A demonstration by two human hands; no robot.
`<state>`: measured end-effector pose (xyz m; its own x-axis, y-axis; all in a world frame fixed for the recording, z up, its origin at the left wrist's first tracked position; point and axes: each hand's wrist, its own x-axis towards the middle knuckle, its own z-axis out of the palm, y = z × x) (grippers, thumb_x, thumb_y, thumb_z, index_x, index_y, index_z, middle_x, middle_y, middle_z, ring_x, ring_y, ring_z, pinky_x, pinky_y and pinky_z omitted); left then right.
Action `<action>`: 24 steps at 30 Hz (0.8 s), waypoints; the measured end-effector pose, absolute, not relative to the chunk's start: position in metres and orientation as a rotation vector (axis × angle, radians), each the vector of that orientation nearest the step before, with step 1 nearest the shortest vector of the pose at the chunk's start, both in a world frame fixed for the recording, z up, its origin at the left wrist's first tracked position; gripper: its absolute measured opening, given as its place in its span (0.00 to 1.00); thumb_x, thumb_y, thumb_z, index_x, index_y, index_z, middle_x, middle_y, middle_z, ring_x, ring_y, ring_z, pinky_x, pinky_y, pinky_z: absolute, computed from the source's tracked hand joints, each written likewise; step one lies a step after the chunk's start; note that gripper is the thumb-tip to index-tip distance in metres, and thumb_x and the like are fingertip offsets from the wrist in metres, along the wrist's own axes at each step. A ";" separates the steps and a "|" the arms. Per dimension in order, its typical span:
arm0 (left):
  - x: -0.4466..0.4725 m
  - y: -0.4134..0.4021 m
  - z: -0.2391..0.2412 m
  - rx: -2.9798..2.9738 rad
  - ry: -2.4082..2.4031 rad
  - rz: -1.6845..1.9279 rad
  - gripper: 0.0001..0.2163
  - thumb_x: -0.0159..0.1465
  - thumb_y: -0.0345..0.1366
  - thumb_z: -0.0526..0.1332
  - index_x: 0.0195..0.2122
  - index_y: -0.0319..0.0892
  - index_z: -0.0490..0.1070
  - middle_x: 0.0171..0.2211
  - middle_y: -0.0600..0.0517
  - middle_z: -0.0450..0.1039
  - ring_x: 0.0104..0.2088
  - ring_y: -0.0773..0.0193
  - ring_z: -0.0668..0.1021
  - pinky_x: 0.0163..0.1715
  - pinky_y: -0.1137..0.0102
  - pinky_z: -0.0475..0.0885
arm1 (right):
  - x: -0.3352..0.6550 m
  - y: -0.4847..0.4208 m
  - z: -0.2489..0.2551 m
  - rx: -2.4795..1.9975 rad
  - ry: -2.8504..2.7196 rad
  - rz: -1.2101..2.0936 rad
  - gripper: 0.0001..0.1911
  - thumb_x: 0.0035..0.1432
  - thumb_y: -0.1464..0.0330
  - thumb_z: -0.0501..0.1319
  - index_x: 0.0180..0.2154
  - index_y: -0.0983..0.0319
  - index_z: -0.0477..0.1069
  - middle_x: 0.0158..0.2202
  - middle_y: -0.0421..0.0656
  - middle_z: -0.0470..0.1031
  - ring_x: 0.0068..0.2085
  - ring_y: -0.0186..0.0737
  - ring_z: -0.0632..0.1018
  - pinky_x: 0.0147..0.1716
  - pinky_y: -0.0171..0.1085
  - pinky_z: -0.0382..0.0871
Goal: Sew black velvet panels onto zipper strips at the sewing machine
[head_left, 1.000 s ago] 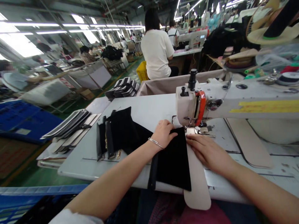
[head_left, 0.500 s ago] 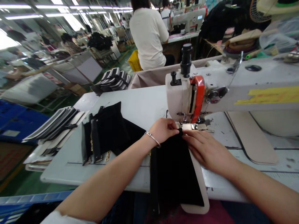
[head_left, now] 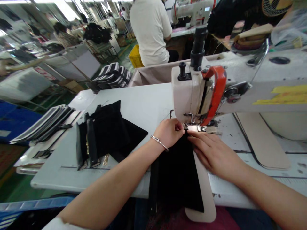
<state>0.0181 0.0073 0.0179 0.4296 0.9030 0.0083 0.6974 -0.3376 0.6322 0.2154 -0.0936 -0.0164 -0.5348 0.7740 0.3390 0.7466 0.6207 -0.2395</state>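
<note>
Nearest to us, a black fabric piece point(head_left: 176, 179) hangs over the near edge of the counter point(head_left: 144, 105), lying on a beige strip point(head_left: 206, 198) that droops over that same edge. Up at its top end, the left hand point(head_left: 169, 131), bangle point(head_left: 159, 142) on the wrist, is pinched on the fabric's upper edge. The right hand point(head_left: 213, 155) lies flat with fingers stretched, gripping nothing, just pressing the cloth down beside it. Both sets of fingertips meet right at the presser foot point(head_left: 192, 127) of the sewing machine point(head_left: 189, 92), so this reads as lining the edge up under the foot. Whether the foot is down, I can't tell. From here the work calls for the edge flat and square, with fingertips clear of the needle. Toward the counter's left side sits a pile of black pieces point(head_left: 105, 131), with striped panels point(head_left: 45, 123) just off the left edge and a striped stack point(head_left: 112, 76) by the far-left corner. Beyond, a person in a white shirt point(head_left: 148, 28) sits facing away.
</note>
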 end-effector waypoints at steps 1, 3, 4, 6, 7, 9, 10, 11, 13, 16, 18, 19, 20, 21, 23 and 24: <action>0.019 0.008 0.017 2.142 1.339 0.479 0.04 0.57 0.29 0.66 0.25 0.40 0.77 0.24 0.55 0.76 0.26 0.67 0.75 0.27 0.73 0.63 | 0.215 -0.094 -0.016 -1.221 -2.440 0.082 0.20 0.71 0.70 0.52 0.61 0.66 0.64 0.66 0.54 0.64 0.61 0.54 0.70 0.57 0.55 0.69; 0.020 0.008 0.016 2.160 1.325 0.440 0.03 0.57 0.29 0.65 0.27 0.40 0.78 0.24 0.55 0.76 0.26 0.66 0.75 0.27 0.73 0.64 | 0.214 -0.094 -0.016 -1.252 -2.447 0.063 0.20 0.71 0.70 0.52 0.61 0.66 0.64 0.67 0.54 0.63 0.61 0.55 0.70 0.57 0.55 0.69; 0.021 0.008 0.017 2.172 1.322 0.425 0.03 0.57 0.28 0.65 0.28 0.40 0.79 0.24 0.54 0.76 0.26 0.66 0.76 0.27 0.73 0.64 | 0.214 -0.094 -0.016 -1.263 -2.449 0.055 0.20 0.71 0.70 0.52 0.61 0.66 0.64 0.67 0.54 0.62 0.61 0.55 0.70 0.57 0.55 0.69; 0.022 0.007 0.020 2.196 1.334 0.417 0.04 0.57 0.28 0.64 0.29 0.40 0.79 0.25 0.54 0.77 0.27 0.65 0.76 0.27 0.73 0.64 | 0.214 -0.094 -0.016 -1.269 -2.451 0.052 0.20 0.71 0.70 0.52 0.62 0.66 0.63 0.67 0.55 0.62 0.61 0.55 0.70 0.57 0.55 0.69; 0.022 0.006 0.021 2.204 1.350 0.421 0.04 0.58 0.29 0.64 0.29 0.40 0.79 0.25 0.54 0.77 0.27 0.65 0.76 0.27 0.73 0.64 | 0.214 -0.094 -0.016 -1.266 -2.450 0.056 0.20 0.71 0.70 0.52 0.62 0.65 0.63 0.67 0.55 0.62 0.61 0.55 0.70 0.57 0.55 0.68; 0.023 0.003 0.025 2.210 1.390 0.436 0.04 0.58 0.30 0.64 0.29 0.40 0.79 0.26 0.54 0.77 0.28 0.64 0.77 0.27 0.73 0.64 | 0.214 -0.094 -0.015 -1.259 -2.447 0.069 0.21 0.71 0.69 0.52 0.63 0.65 0.63 0.67 0.54 0.62 0.61 0.54 0.70 0.57 0.54 0.68; 0.023 0.001 0.026 2.209 1.405 0.444 0.04 0.59 0.30 0.64 0.29 0.40 0.79 0.26 0.53 0.78 0.28 0.64 0.77 0.28 0.73 0.64 | 0.214 -0.094 -0.015 -1.257 -2.447 0.074 0.21 0.71 0.69 0.52 0.63 0.65 0.62 0.67 0.54 0.63 0.62 0.54 0.69 0.58 0.54 0.68; 0.023 0.000 0.026 2.208 1.418 0.452 0.04 0.59 0.30 0.64 0.29 0.40 0.78 0.27 0.53 0.78 0.29 0.64 0.78 0.28 0.73 0.64 | 0.215 -0.094 -0.015 -1.257 -2.447 0.077 0.21 0.71 0.69 0.52 0.63 0.65 0.62 0.67 0.54 0.63 0.62 0.54 0.69 0.58 0.54 0.68; 0.024 -0.001 0.027 2.204 1.429 0.464 0.03 0.59 0.30 0.64 0.30 0.40 0.78 0.28 0.53 0.79 0.30 0.64 0.79 0.29 0.73 0.65 | 0.215 -0.094 -0.015 -1.261 -2.445 0.075 0.22 0.72 0.69 0.52 0.64 0.65 0.62 0.67 0.53 0.63 0.62 0.54 0.69 0.58 0.54 0.68; 0.024 -0.001 0.026 2.204 1.429 0.471 0.03 0.60 0.30 0.64 0.31 0.41 0.78 0.29 0.53 0.80 0.30 0.64 0.79 0.29 0.73 0.65 | 0.214 -0.094 -0.015 -1.268 -2.435 0.065 0.22 0.72 0.69 0.51 0.64 0.66 0.61 0.67 0.53 0.62 0.62 0.55 0.69 0.57 0.55 0.68; 0.024 -0.001 0.025 2.209 1.430 0.473 0.04 0.61 0.30 0.63 0.32 0.41 0.78 0.29 0.53 0.80 0.30 0.63 0.79 0.29 0.72 0.64 | 0.214 -0.095 -0.015 -1.268 -2.434 0.068 0.22 0.71 0.69 0.52 0.64 0.66 0.61 0.68 0.53 0.62 0.62 0.55 0.69 0.57 0.55 0.69; 0.024 -0.001 0.024 2.212 1.428 0.474 0.04 0.61 0.31 0.63 0.32 0.41 0.78 0.29 0.53 0.80 0.31 0.63 0.79 0.29 0.72 0.65 | 0.214 -0.095 -0.015 -1.268 -2.435 0.074 0.22 0.71 0.69 0.52 0.64 0.66 0.61 0.68 0.53 0.62 0.62 0.55 0.69 0.57 0.55 0.68; 0.024 -0.001 0.023 2.216 1.427 0.477 0.04 0.61 0.31 0.63 0.32 0.41 0.78 0.29 0.53 0.79 0.31 0.63 0.79 0.29 0.72 0.65 | 0.214 -0.095 -0.015 -1.266 -2.435 0.080 0.23 0.71 0.69 0.52 0.64 0.66 0.61 0.68 0.53 0.62 0.62 0.55 0.69 0.58 0.55 0.68; 0.024 0.000 0.022 2.220 1.424 0.482 0.04 0.61 0.31 0.64 0.33 0.41 0.79 0.29 0.53 0.79 0.31 0.63 0.79 0.30 0.72 0.65 | 0.214 -0.094 -0.015 -1.263 -2.435 0.083 0.23 0.71 0.69 0.53 0.64 0.66 0.61 0.68 0.53 0.62 0.62 0.55 0.69 0.58 0.55 0.68; 0.025 0.003 0.020 2.237 1.424 0.482 0.03 0.61 0.31 0.64 0.33 0.41 0.79 0.29 0.53 0.79 0.32 0.62 0.80 0.31 0.72 0.67 | 0.214 -0.093 -0.016 -1.257 -2.431 0.087 0.23 0.71 0.69 0.53 0.64 0.66 0.61 0.67 0.54 0.62 0.62 0.54 0.69 0.59 0.55 0.68; 0.026 0.005 0.020 2.248 1.427 0.473 0.03 0.61 0.31 0.64 0.33 0.41 0.78 0.30 0.53 0.79 0.32 0.62 0.80 0.32 0.71 0.68 | 0.215 -0.092 -0.016 -1.252 -2.427 0.088 0.23 0.71 0.69 0.53 0.64 0.67 0.61 0.67 0.54 0.63 0.62 0.54 0.69 0.59 0.55 0.68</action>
